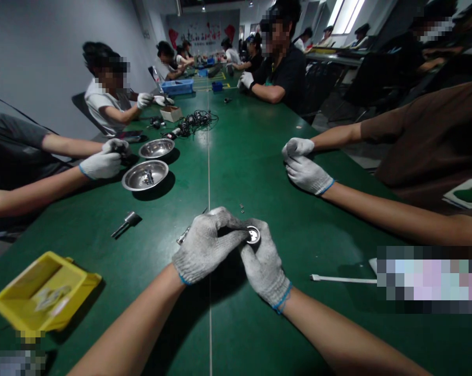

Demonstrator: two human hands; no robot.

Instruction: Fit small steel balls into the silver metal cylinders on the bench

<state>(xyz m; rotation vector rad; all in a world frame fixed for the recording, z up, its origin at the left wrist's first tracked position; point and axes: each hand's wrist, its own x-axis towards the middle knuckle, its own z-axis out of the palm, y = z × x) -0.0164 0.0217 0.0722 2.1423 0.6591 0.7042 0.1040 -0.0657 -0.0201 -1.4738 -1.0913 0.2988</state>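
A small round metal part (253,235) with a bright rim and a pale inside with dark spots is held between my two gloved hands. My right hand (264,263) wraps round it from the right and below. From the left, my left hand (207,245) has its fingers pressed together at its edge; whether they also pinch a smaller piece is hidden. Both hands are closed, just above the green table. A shiny metal piece (183,236) lies partly hidden behind my left hand. Tiny metal pieces (242,211) lie just beyond my fingers.
At left stand a yellow bin (77,292) with small parts and a pronged metal cylinder (131,219). Beyond are two steel bowls (132,180), tangled cables (195,124) and a blue tray (177,86). A white cable (343,279) lies right. Co-workers' gloved hands (308,169) flank the table.
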